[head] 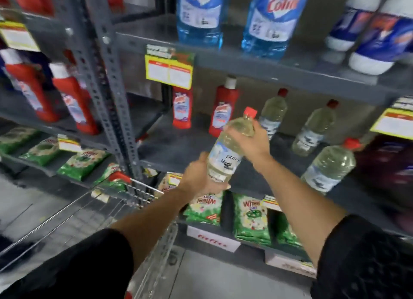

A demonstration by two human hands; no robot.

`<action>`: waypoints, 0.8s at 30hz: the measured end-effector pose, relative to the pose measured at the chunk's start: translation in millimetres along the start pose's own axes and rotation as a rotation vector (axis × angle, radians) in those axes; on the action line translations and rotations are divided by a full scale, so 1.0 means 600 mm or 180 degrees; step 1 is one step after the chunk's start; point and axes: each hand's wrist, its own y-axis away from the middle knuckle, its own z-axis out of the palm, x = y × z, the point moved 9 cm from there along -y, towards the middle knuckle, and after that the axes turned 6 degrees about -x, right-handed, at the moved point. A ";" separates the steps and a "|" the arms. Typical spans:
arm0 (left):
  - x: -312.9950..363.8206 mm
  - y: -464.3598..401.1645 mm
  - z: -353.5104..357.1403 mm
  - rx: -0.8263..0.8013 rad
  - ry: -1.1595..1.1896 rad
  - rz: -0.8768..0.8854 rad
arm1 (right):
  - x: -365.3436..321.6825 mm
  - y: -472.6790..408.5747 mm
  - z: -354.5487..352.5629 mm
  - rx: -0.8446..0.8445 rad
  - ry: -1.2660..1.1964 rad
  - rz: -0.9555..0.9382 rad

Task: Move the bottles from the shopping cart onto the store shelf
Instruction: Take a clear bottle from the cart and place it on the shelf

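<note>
We carry one clear bottle (228, 149) tilted between our hands, left hand (201, 178) closed under its base, right hand (250, 140) clasping its shoulder, and next must stand it upright on the shelf (178, 151) just beyond them.

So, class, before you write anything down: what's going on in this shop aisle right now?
A person is stocking a shelf. Both hands hold one clear red-capped bottle: the left hand grips its base, the right hand its upper body near the neck. The bottle is tilted in the air in front of the middle shelf, where three matching bottles already stand. The wire shopping cart sits below left.
</note>
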 end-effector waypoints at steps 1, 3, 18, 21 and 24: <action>0.028 -0.023 0.016 -0.0047 0.0135 0.0061 | -0.003 -0.016 -0.028 0.0070 0.0068 -0.0058; 0.092 -0.063 0.047 -0.0206 0.0327 0.0264 | -0.007 -0.045 -0.079 0.0187 0.0181 -0.0059; 0.149 -0.232 0.229 -0.0054 0.0901 0.0081 | 0.117 -0.144 -0.171 0.0541 0.0529 -0.0127; 0.144 -0.232 0.224 -0.0082 0.0541 0.0200 | 0.118 -0.157 -0.179 0.0701 0.0517 -0.0161; 0.117 -0.215 0.201 -0.0111 0.0339 0.0262 | 0.104 -0.147 -0.184 0.1014 0.0784 -0.0202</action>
